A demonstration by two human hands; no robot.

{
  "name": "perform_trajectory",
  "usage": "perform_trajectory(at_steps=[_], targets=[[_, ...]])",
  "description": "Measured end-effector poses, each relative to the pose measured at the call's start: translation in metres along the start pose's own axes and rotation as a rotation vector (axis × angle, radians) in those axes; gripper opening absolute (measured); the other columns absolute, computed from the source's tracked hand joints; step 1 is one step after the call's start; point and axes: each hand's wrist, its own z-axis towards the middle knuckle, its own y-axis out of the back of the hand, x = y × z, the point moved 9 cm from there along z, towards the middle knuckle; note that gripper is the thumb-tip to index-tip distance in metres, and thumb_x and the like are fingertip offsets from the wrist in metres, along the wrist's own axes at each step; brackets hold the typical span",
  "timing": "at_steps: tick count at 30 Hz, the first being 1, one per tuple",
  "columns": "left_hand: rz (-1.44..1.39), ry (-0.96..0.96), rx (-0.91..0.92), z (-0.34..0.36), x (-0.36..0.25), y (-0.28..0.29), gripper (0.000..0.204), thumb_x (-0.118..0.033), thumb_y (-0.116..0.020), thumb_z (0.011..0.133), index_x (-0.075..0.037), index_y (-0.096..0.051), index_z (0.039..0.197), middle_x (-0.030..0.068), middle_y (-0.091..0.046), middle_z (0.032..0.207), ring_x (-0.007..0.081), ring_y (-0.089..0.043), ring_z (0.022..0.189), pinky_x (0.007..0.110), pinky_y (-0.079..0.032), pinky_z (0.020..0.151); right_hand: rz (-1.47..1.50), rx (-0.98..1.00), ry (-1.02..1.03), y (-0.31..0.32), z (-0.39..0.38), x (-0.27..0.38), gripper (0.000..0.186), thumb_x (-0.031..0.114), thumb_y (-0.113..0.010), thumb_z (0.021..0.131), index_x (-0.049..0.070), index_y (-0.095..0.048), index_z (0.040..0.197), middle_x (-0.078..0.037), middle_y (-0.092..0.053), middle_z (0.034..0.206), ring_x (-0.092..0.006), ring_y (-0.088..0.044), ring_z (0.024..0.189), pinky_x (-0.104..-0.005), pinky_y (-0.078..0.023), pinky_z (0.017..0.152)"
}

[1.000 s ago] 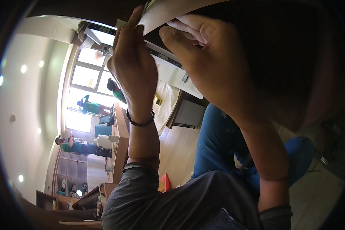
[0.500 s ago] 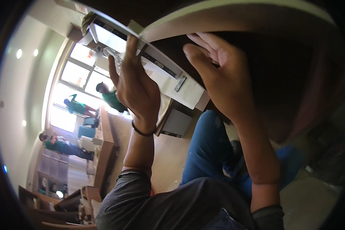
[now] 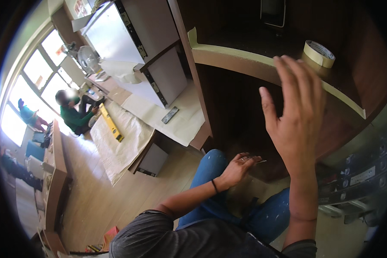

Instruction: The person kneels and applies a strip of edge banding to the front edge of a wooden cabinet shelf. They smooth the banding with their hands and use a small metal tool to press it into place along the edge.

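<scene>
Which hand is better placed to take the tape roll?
The right hand, probably: it is open and near the tape roll, while the left hand is lower and seems to hold a thin object.

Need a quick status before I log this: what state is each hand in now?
Left hand: closed on a small thin object, kind unclear.
Right hand: open, fingers extended by the shelf edge; contact can't be told.

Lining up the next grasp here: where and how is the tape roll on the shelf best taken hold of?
The tape roll is probably best pinched by its near wall, one finger inside the core, thumb outside. Come from above the shelf's front edge, the side the open right hand is on: the roll lies flat, its hole facing up.
</scene>
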Motion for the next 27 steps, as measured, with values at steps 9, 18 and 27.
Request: perform_trajectory(at_steps=[9, 18, 27], targets=[[-0.125, 0.073, 0.063, -0.014, 0.031, -0.052, 0.035, -0.003, -0.064, 0.094, -0.005, -0.061, 0.128, 0.0181, -0.071, 0.103, 0.0386, -0.07, 0.108, 0.053, -0.05, 0.097, -0.077, 0.095, 0.12, -0.054, 0.022, 0.052, 0.056, 0.026, -0.085, 0.087, 0.005, -0.07, 0.137, -0.006, -0.065, 0.132, -0.0312, -0.061, 0.119, -0.0489, -0.051, 0.103], [-0.158, 0.213, 0.153, -0.027, 0.059, -0.056, 0.041, 0.0, -0.062, 0.092, -0.005, -0.06, 0.132, 0.0189, -0.074, 0.107, 0.0408, -0.072, 0.109, 0.052, -0.051, 0.103, -0.054, 0.054, 0.186, -0.098, 0.048, 0.1, 0.054, 0.028, -0.085, 0.086, 0.002, -0.072, 0.13, -0.007, -0.065, 0.128, -0.0289, -0.06, 0.115, -0.0441, -0.051, 0.098], [-0.24, 0.286, 0.184, -0.031, 0.069, -0.045, 0.03, -0.001, -0.06, 0.095, -0.007, -0.061, 0.124, 0.023, -0.077, 0.107, 0.0453, -0.072, 0.107, 0.056, -0.052, 0.104, -0.002, 0.079, 0.194, -0.103, 0.054, 0.105, 0.051, 0.026, -0.087, 0.085, 0.004, -0.072, 0.129, -0.007, -0.065, 0.125, -0.0284, -0.061, 0.108, -0.0415, -0.053, 0.091]])
